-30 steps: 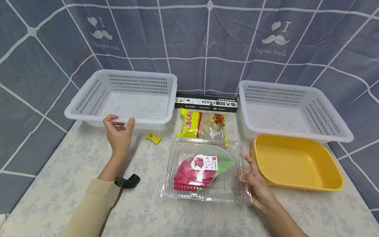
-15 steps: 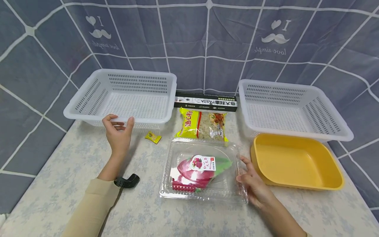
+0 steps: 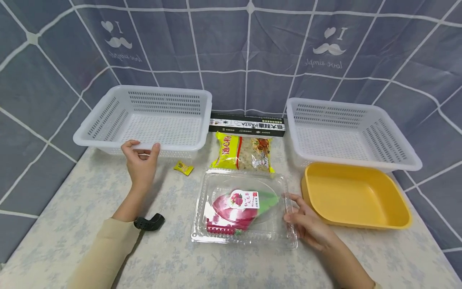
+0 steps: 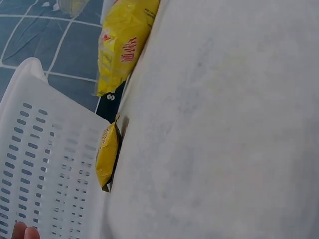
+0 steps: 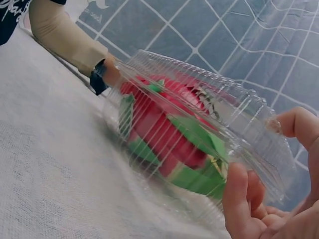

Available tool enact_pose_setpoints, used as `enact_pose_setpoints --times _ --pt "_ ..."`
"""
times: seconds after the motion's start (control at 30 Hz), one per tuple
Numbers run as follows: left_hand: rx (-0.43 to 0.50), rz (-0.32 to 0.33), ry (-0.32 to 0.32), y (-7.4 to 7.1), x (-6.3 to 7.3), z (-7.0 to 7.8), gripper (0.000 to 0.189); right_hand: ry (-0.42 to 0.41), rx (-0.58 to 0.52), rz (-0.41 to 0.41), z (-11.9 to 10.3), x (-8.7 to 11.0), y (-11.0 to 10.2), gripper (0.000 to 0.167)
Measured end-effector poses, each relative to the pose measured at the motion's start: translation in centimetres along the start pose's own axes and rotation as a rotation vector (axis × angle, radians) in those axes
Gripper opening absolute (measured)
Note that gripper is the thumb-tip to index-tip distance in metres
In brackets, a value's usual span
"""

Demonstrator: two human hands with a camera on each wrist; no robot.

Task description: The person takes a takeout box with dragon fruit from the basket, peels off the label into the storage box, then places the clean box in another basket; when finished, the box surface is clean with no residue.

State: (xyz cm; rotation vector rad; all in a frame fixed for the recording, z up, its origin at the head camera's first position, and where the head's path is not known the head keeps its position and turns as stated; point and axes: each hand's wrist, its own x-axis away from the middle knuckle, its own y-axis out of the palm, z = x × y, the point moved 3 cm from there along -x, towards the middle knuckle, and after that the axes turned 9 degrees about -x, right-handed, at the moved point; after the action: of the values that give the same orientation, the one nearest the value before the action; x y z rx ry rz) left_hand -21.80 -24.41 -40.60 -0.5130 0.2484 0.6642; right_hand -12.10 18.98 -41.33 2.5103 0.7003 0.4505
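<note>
My left hand (image 3: 140,166) holds the front rim of the left white basket (image 3: 173,147) between thumb and fingers. In the left wrist view only its fingertips (image 4: 25,231) show, against the slotted wall. A clear plastic clamshell box (image 3: 213,180) with a red and green dragon fruit (image 3: 231,212) inside lies in front, a white label on its lid. My right hand (image 3: 312,224) grips the box's right edge. In the right wrist view, thumb and fingers are on either side of that edge. A small yellow wrapped packet (image 3: 183,167) lies beside my left hand.
Behind the box lies a yellow bag of pasta (image 3: 245,152), then a black pasta box (image 3: 249,125) against the curtain. On the right stand a second white basket (image 3: 346,158) and a yellow bin (image 3: 361,222), close together. A patterned cloth (image 3: 166,261) covers the table.
My right hand has moved slightly left with the right edge of the clamshell box. My left hand stays at the basket rim. The whole view has shifted a little.
</note>
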Motion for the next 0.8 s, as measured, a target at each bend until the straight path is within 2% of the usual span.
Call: enact_pose_setpoints --times 0.17,0.33,0.43,0.57,0.67,0.8 --pt "-0.021 -0.083 -0.03 -0.6 0.4 0.5 0.051 0.002 0.037 -0.014 -0.1 0.2 0.1 0.059" --pt "0.04 -0.196 -0.089 -1.1 2.3 1.9 0.059 -0.004 0.048 -0.005 -0.1 0.3 0.2 0.059" --pt "0.079 -0.31 -0.12 -1.2 3.7 2.9 0.054 0.0 0.055 0.0 -0.2 0.3 0.2 0.062" --pt "0.121 -0.512 -0.12 -0.9 5.3 4.2 0.049 0.008 0.077 0.022 -0.5 0.3 0.3 0.066" --pt "0.132 -0.664 -0.089 -0.6 6.4 5.1 0.045 0.011 0.092 0.039 -0.5 0.2 0.2 0.067" --pt "0.123 -0.791 -0.025 -0.2 7.8 6.0 0.04 0.008 0.106 0.044 -0.6 0.2 0.1 0.065"
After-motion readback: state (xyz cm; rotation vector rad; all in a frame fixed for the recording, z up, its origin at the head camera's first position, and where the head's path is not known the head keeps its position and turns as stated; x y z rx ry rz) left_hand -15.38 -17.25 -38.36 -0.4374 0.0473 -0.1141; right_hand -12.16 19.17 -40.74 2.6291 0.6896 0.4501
